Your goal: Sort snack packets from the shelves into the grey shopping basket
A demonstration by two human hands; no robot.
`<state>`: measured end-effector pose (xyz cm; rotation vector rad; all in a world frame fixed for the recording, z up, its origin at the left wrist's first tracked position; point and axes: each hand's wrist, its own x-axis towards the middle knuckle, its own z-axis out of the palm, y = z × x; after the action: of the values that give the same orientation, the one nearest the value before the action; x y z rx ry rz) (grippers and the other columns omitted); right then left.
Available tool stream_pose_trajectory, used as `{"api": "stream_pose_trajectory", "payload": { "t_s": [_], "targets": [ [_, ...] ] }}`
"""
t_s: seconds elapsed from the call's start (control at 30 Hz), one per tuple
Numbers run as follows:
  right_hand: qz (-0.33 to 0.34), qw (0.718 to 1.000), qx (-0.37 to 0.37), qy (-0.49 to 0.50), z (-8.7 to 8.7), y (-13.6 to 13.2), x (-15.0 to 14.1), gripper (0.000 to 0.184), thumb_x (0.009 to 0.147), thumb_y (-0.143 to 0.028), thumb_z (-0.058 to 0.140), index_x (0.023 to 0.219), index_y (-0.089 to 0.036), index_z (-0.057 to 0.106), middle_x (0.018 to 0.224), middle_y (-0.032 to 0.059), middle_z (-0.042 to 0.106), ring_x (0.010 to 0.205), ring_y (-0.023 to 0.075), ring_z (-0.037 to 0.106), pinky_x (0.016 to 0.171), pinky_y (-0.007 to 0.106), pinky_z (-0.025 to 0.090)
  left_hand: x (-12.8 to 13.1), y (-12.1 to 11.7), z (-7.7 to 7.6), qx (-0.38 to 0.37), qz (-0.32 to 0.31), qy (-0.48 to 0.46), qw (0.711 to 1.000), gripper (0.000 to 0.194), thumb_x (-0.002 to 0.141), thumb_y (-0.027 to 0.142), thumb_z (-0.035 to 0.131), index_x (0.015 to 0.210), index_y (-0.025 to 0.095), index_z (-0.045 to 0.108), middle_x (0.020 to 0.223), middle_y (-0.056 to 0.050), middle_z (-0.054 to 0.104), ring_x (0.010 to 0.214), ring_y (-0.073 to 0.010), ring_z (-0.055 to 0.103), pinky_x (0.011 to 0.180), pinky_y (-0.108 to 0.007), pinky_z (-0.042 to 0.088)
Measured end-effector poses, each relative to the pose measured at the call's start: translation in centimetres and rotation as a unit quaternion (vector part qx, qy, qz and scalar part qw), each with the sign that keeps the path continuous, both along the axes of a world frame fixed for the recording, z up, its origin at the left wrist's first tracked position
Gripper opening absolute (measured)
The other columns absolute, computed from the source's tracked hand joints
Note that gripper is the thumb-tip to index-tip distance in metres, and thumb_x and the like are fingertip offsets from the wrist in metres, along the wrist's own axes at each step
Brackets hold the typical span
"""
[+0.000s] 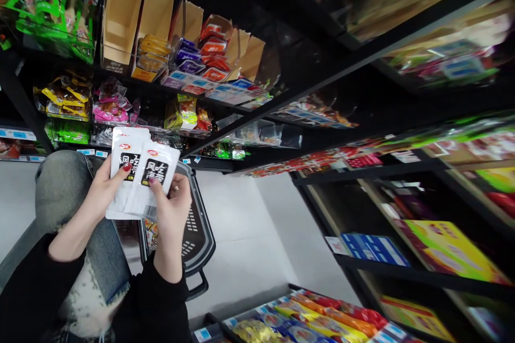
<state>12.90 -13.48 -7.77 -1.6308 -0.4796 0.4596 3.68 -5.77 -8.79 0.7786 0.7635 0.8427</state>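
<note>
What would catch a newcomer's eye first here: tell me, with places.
First, the two white packets with black print, overlapping between the left hand and right hand, left of centre. Next, the green-trimmed packs on the shelf at upper left, and the large yellow box on the shelf at lower right.

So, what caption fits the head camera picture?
Left hand and right hand hold flat white packets near a black plastic basket.

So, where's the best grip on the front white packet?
Probably the front packet's right edge, coming from the right, where the right hand holds it: the packet looks flat, that edge is exposed, and its left side overlaps the rear packet.
</note>
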Motion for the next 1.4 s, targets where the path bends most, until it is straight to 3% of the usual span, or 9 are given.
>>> {"api": "stream_pose_trajectory", "payload": {
  "t_s": [0.2,0.4,0.7,0.83,0.97,1.07,1.13,1.27,1.4],
  "targets": [
    [-0.019,0.991,0.058,0.116,0.6,-0.4,0.8,0.036,0.062,-0.037,0.073,0.083,-0.018,0.051,0.073,0.0006,0.066,0.064,0.0141,0.059,0.058,0.026,0.046,-0.1,0.1,-0.2,0.000,0.003,0.002,1.000,0.044,0.072,0.036,0.072,0.112,0.021,0.063,0.107,-0.004,0.071,0.103,-0.0217,0.064,0.090,-0.029,0.049],
    [-0.148,0.979,0.077,0.119,0.6,-0.3,1.1,0.035,0.061,-0.036,0.074,0.081,-0.019,0.050,0.076,-0.0002,0.065,0.064,0.0130,0.058,0.059,0.026,0.046,-0.1,0.1,-0.1,-0.020,-0.005,0.009,1.000,0.049,0.071,0.036,0.073,0.115,0.018,0.061,0.108,-0.006,0.071,0.097,-0.0216,0.066,0.088,-0.031,0.049],
    [-0.067,0.979,0.186,-0.054,0.4,-1.9,1.7,0.030,0.059,-0.026,0.078,0.071,-0.022,0.051,0.060,-0.0065,0.055,0.054,0.0098,0.049,0.053,0.021,0.039,-0.1,0.1,0.5,-0.013,-0.010,0.018,1.000,0.047,0.073,0.034,0.071,0.116,0.019,0.061,0.105,-0.005,0.072,0.093,-0.0190,0.066,0.083,-0.027,0.050],
    [-0.016,0.976,0.213,0.050,0.2,-2.4,2.2,0.026,0.065,-0.033,0.074,0.076,-0.023,0.053,0.061,-0.0062,0.050,0.050,0.0090,0.045,0.047,0.021,0.038,-0.1,0.1,0.5,-0.016,-0.009,0.018,1.000,0.045,0.071,0.035,0.072,0.113,0.019,0.063,0.102,-0.005,0.073,0.089,-0.0198,0.067,0.079,-0.028,0.052],
    [0.105,0.867,0.341,0.347,-0.5,-2.5,3.3,0.003,0.085,-0.022,0.055,0.087,-0.021,0.055,0.058,-0.0102,0.038,0.034,0.0010,0.023,0.034,0.012,0.027,-0.3,0.1,0.4,-0.040,-0.008,0.002,0.999,0.046,0.069,0.038,0.074,0.110,0.020,0.064,0.101,-0.005,0.073,0.085,-0.0199,0.069,0.074,-0.027,0.054],
    [0.118,0.807,0.373,0.443,-1.2,-1.7,3.7,0.010,0.087,-0.015,0.050,0.089,-0.016,0.059,0.058,-0.0102,0.041,0.031,-0.0018,0.023,0.032,0.006,0.028,-0.5,0.0,0.6,-0.066,-0.007,-0.020,0.998,0.050,0.067,0.039,0.076,0.112,0.022,0.064,0.102,-0.005,0.073,0.082,-0.0193,0.069,0.072,-0.026,0.055],
    [0.110,0.837,0.326,0.425,-1.6,-0.8,3.4,0.018,0.088,-0.022,0.047,0.084,-0.015,0.063,0.058,-0.0076,0.047,0.032,0.0000,0.031,0.034,0.007,0.035,-0.5,-0.1,0.8,-0.075,-0.011,-0.031,0.997,0.051,0.066,0.040,0.076,0.112,0.022,0.064,0.102,-0.005,0.074,0.082,-0.0197,0.069,0.072,-0.026,0.056],
    [0.088,0.974,0.103,0.184,-2.9,-0.7,0.8,0.038,0.090,-0.023,0.037,0.064,-0.020,0.064,0.061,-0.0014,0.064,0.050,0.0081,0.056,0.054,0.018,0.054,-0.4,-0.4,1.1,-0.083,-0.030,-0.037,0.995,0.054,0.065,0.040,0.077,0.114,0.022,0.063,0.101,-0.006,0.074,0.085,-0.0219,0.070,0.074,-0.028,0.056],
    [0.107,0.993,0.022,0.041,-4.2,-3.0,-2.4,0.019,0.081,-0.017,0.054,0.087,-0.026,0.070,0.091,0.0031,0.072,0.101,0.0164,0.063,0.098,0.033,0.048,-0.1,-0.5,0.8,-0.085,-0.048,-0.020,0.995,0.051,0.066,0.039,0.077,0.112,0.020,0.064,0.098,-0.006,0.074,0.083,-0.0227,0.070,0.074,-0.030,0.057]
  ]
}}
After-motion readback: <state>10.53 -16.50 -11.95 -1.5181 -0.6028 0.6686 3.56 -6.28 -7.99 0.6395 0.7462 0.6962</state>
